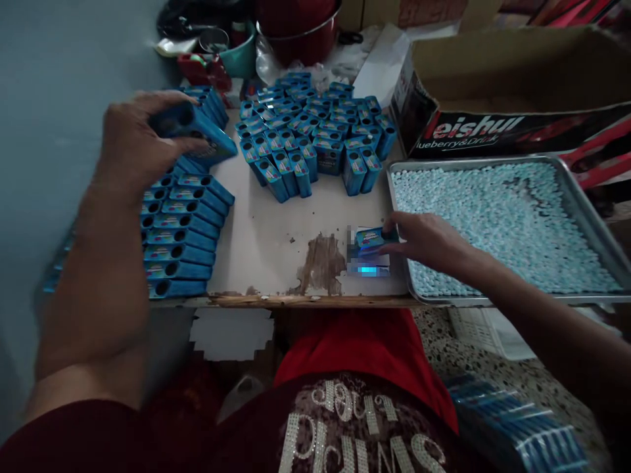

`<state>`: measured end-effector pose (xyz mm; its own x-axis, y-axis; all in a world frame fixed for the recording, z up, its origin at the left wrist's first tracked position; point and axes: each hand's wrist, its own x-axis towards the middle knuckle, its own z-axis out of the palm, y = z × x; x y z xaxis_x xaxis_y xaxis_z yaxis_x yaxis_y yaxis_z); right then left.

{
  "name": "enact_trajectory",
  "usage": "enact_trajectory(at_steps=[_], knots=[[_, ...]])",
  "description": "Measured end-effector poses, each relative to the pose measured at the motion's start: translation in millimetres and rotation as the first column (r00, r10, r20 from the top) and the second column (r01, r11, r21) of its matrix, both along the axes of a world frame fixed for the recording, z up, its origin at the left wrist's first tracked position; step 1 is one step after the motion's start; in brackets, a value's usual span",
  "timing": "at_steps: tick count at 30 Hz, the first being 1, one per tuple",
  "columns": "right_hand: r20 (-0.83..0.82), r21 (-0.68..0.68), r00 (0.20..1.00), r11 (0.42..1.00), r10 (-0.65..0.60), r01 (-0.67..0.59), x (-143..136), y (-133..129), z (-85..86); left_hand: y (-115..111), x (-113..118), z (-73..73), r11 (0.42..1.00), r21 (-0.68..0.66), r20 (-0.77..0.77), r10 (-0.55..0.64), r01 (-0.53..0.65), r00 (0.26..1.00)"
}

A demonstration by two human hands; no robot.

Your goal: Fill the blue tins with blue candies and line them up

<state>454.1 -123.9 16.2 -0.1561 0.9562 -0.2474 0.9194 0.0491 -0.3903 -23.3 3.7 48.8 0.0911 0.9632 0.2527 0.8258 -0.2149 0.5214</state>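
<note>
At the left, my left hand (135, 141) grips a blue box (197, 131) with a dark round hole, held above stacked rows of blue boxes (185, 233). My right hand (424, 240) pinches another blue box (369, 238) low over the table, beside the left rim of a metal tray (401, 217). Pale blue and white small pieces (483, 230) cover most of the tray. A group of upright blue boxes (315, 128) stands at the back middle of the table.
An open cardboard box (503, 135) sits behind the tray. Red bowls (298, 33), a teal bowl (241, 56) and a red tape dispenser (204, 69) are at the back. The wooden front edge (305, 301) runs near my body; wrapped blue packs (522, 427) lie below right.
</note>
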Motion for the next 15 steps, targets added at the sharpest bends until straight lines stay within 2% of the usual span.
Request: enact_trajectory(at_steps=[1, 2, 4, 6, 7, 9, 11, 15], knots=[[-0.176, -0.035, 0.982, 0.997, -0.071, 0.066, 11.4, 6.7, -1.4, -10.6, 10.4, -3.5, 0.996, 0.027, -0.009, -0.081, 0.081, 0.997], [-0.35, -0.093, 0.921, 0.985, -0.172, 0.149, 25.5, 13.2, -2.9, -21.1, 22.5, -10.2, 0.985, 0.047, -0.016, -0.166, 0.167, 0.986], [-0.59, -0.238, 0.703, 0.917, -0.398, 0.32, 59.2, 21.3, -7.4, -41.3, 51.0, -30.4, 0.952, 0.051, 0.009, -0.302, 0.302, 0.953], [-0.667, -0.323, 0.517, 0.833, -0.537, 0.449, 93.5, 18.5, -14.5, -60.2, 82.1, -52.5, 0.931, 0.052, 0.078, -0.365, 0.362, 0.928], [-0.674, -0.329, 0.475, 0.806, -0.566, 0.492, 108.0, 13.2, -18.7, -69.1, 96.9, -61.7, 0.927, 0.051, 0.115, -0.375, 0.372, 0.92], [-0.656, -0.311, 0.469, 0.778, -0.591, 0.546, 127.9, -1.2, -26.9, -85.7, 121.5, -73.3, 0.934, 0.038, 0.177, -0.355, 0.355, 0.918], [-0.62, -0.298, 0.51, 0.78, -0.596, 0.55, 134.5, -14.2, -32.2, -100.1, 137.7, -75.7, 0.946, -0.016, 0.203, -0.315, 0.325, 0.927], [-0.579, -0.216, 0.628, 0.84, -0.521, 0.498, 121.6, -19.9, -31.2, -119.8, 149.2, -70.4, 0.953, -0.088, 0.234, -0.265, 0.291, 0.936]])
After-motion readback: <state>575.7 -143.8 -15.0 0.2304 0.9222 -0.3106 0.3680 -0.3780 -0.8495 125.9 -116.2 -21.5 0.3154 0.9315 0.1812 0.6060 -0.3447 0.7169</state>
